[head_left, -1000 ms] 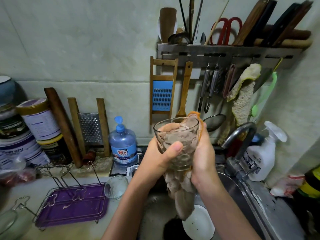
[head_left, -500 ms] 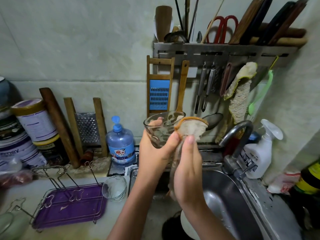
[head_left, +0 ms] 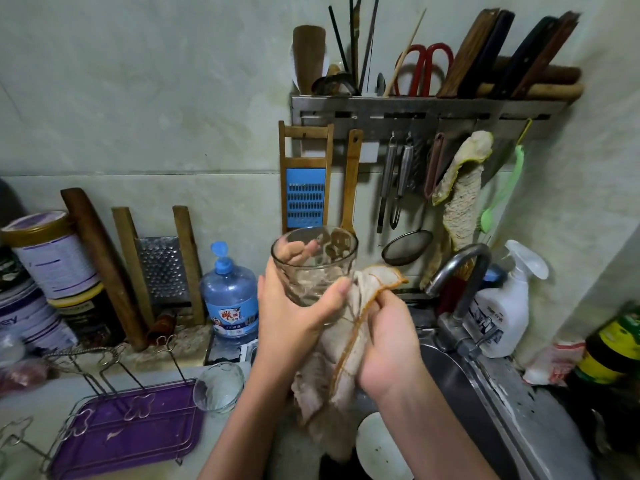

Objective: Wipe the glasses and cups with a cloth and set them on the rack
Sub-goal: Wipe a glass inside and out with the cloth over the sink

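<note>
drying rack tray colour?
Purple. The rack tray shows best in the head view.

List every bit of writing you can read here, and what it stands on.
"ey": end of a cut-off word on the white tin, left edge.
Blue bottle: red label with Chinese characters, too blurred to read.
Purple can: print too small to read.
Spray bottle: print too small to read.
Dark bottle, far right: yellow label, blurred.
</note>
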The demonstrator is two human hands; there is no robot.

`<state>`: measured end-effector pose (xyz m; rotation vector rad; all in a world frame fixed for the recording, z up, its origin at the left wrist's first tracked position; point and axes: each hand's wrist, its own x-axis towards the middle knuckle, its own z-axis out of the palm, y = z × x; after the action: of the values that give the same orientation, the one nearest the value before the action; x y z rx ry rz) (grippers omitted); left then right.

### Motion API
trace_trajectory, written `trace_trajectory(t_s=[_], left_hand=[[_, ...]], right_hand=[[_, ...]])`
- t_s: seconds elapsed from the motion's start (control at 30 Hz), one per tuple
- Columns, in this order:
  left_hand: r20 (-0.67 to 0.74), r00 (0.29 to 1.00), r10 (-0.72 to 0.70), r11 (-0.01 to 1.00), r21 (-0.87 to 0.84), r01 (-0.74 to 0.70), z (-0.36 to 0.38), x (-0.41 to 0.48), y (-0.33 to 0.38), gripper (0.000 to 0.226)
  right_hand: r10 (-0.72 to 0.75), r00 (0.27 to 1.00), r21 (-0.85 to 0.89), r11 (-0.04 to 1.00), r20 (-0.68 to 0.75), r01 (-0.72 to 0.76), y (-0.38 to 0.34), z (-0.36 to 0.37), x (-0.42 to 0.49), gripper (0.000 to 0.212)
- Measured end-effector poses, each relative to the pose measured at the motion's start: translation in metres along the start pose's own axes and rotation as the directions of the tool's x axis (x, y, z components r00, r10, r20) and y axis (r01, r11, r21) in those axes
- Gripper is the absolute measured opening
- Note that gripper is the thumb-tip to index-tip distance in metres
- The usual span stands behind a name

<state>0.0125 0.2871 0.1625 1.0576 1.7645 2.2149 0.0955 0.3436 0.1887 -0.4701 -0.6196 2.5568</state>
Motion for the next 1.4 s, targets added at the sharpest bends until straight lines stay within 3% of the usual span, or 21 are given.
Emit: trace_trajectory(t_s=[0.23, 0.43, 0.57, 0.7, 0.83, 0.9, 1.0, 1.07, 1.13, 1.17, 1.2, 1.27, 1.3, 1.37, 1.4], left_hand=[[-0.032, 0.999, 0.016, 0.998, -0.059, -0.018, -0.004, 0.007, 0.008, 0.075], [0.074, 0.997, 0.031, 0.999, -0.008, -0.031, 0.016, -0.014, 0.007, 0.072], [0.02, 1.0, -0.005, 1.0, -0.017, 0.006, 0.009, -0.004, 0.004, 0.07], [-0.037, 0.999, 0.01, 0.997, 0.082, -0.007, -0.003, 0.004, 0.002, 0.066], [0.014, 0.998, 0.056, 0.971, 0.233, -0.058, -0.008, -0.001, 0.002, 0.072], [0.07, 0.994, 0.079, 0.947, 0.305, -0.096, -0.008, -0.008, 0.006, 0.078], [0.161, 0.984, 0.073, 0.908, 0.398, -0.132, -0.009, -0.015, 0.006, 0.082], [0.197, 0.977, 0.075, 0.876, 0.456, -0.159, -0.009, -0.011, 0.005, 0.082], [0.21, 0.975, 0.07, 0.849, 0.5, -0.169, -0.011, -0.006, 0.003, 0.083], [0.228, 0.971, 0.075, 0.846, 0.501, -0.183, -0.013, -0.003, -0.001, 0.083], [0.256, 0.965, 0.058, 0.841, 0.509, -0.185, -0.016, -0.004, -0.005, 0.079], [0.282, 0.958, 0.043, 0.809, 0.553, -0.199, -0.021, -0.007, -0.016, 0.068], [0.261, 0.962, 0.075, 0.795, 0.567, -0.216, -0.022, -0.009, -0.021, 0.06], [0.227, 0.964, 0.141, 0.798, 0.55, -0.247, -0.021, -0.011, -0.014, 0.041], [0.23, 0.964, 0.135, 0.823, 0.516, -0.238, -0.017, -0.011, -0.004, 0.052]], right_hand=[[0.033, 0.999, -0.017, 0.999, -0.008, -0.033, -0.008, 0.0, -0.027, 0.058], [0.001, 0.993, 0.093, 0.996, -0.116, 0.01, 0.001, 0.003, 0.0, 0.057], [0.038, 0.992, 0.03, 0.999, -0.118, -0.035, -0.004, 0.0, -0.012, 0.055], [0.011, 0.991, -0.038, 0.999, -0.135, -0.016, -0.01, -0.004, -0.022, 0.058], [-0.126, 0.973, -0.094, 0.99, -0.195, 0.11, -0.016, -0.008, -0.01, 0.055], [-0.191, 0.97, -0.126, 0.977, -0.149, 0.173, -0.024, -0.003, -0.003, 0.059], [-0.289, 0.954, -0.239, 0.923, 0.08, 0.3, -0.034, 0.009, -0.003, 0.062], [-0.38, 0.902, -0.363, 0.826, 0.203, 0.43, -0.033, 0.015, -0.007, 0.056], [-0.353, 0.868, -0.527, 0.692, 0.35, 0.494, -0.024, 0.014, -0.013, 0.067], [-0.328, 0.835, -0.649, 0.525, 0.443, 0.551, -0.018, 0.008, -0.014, 0.076], [-0.291, 0.806, -0.754, 0.292, 0.516, 0.588, -0.012, 0.003, -0.015, 0.082], [-0.266, 0.716, -0.762, -0.167, 0.645, 0.625, -0.003, -0.003, -0.016, 0.08], [-0.239, 0.699, -0.737, -0.284, 0.674, 0.613, -0.004, -0.004, -0.015, 0.079], [-0.196, 0.709, -0.718, -0.381, 0.678, 0.582, -0.007, 0.001, -0.013, 0.076], [-0.186, 0.723, -0.725, -0.39, 0.665, 0.567, -0.011, 0.004, -0.008, 0.072]])
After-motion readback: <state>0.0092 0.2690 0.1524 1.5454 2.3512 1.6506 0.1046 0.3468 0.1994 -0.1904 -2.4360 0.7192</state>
